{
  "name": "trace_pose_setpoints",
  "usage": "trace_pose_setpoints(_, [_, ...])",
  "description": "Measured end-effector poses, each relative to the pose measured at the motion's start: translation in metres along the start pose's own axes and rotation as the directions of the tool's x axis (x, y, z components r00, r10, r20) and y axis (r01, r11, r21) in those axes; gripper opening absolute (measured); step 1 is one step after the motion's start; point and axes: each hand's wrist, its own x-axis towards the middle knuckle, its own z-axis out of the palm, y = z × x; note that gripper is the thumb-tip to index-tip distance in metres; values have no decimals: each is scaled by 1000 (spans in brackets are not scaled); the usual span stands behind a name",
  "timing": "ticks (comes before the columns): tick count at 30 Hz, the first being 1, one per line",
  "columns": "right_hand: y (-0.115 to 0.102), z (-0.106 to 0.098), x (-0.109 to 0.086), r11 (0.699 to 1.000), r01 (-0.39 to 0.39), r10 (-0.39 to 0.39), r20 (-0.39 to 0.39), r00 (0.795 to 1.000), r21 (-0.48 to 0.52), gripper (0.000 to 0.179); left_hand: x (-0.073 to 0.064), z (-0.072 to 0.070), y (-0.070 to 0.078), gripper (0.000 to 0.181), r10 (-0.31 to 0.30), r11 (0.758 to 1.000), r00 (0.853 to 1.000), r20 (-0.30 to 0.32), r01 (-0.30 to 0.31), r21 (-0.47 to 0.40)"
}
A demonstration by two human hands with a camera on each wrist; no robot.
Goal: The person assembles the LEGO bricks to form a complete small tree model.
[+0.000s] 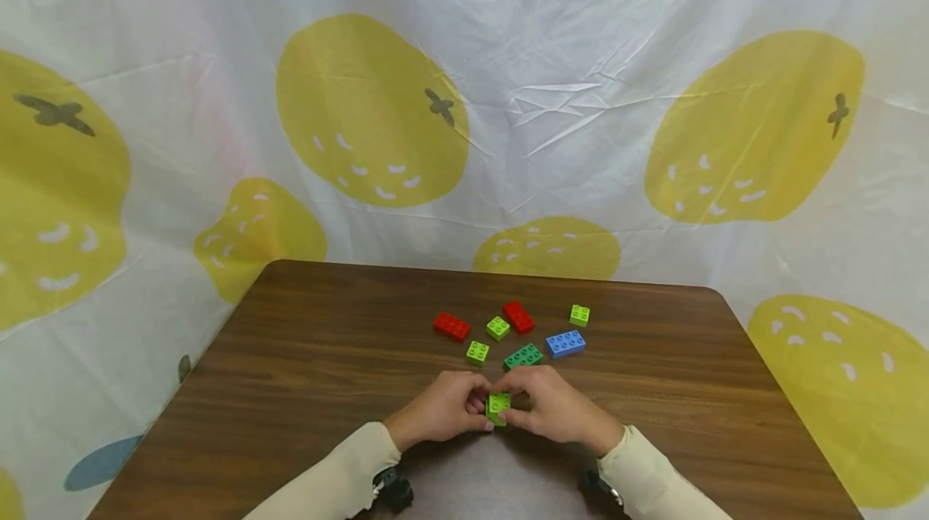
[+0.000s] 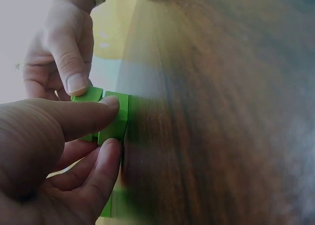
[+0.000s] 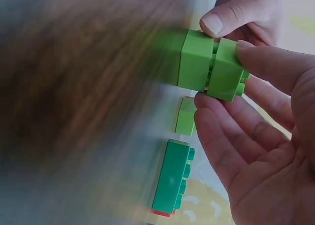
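At the table's near middle, both hands meet at two lime-green building bricks, one above the other. My left hand (image 1: 446, 409) pinches the lower brick (image 3: 196, 60) between thumb and fingers, close to the tabletop. With thumb and fingers, my right hand (image 1: 557, 405) grips the upper brick (image 3: 226, 70), its studs facing up. A narrow gap with studs showing separates the two bricks in the right wrist view, and the upper one sits slightly tilted. Fingers hide part of both bricks in the left wrist view.
Beyond the hands on the brown table (image 1: 327, 343) lie a dark green brick (image 1: 523, 356), a blue brick (image 1: 565, 343), two red bricks (image 1: 452, 326) and several lime-green bricks (image 1: 476, 353). A lemon-patterned curtain (image 1: 551, 125) hangs behind the table.
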Motion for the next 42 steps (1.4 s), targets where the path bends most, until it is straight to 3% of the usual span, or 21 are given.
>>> trace_pose_setpoints(11, [-2, 2, 4, 999, 29, -30, -55, 998, -16, 30, -2, 0, 2, 31, -11, 1000, 1000, -6, 11, -23])
trace_pose_setpoints(18, [-5, 0, 7, 1000, -19, 19, -29, 999, -18, 27, -4, -1, 1, 33, -39, 993, 999, -13, 38, -115])
trace_pose_setpoints(26, [-4, -2, 12, 994, -111, 111, 28, 993, -15, 20, -4, -3, -1, 31, -69, 985, 998, -15, 65, -159])
trace_pose_setpoints(34, [-1, -4, 9, 988, -155, 155, 69, 986, -3, 24, -3, -3, 1, 29, -42, 987, 999, -18, 39, -158])
trace_pose_setpoints(42, [3, -6, 5, 987, -150, 146, 76, 986, 49, 26, -4, -5, 0, 30, -18, 986, 1000, -18, 15, -164])
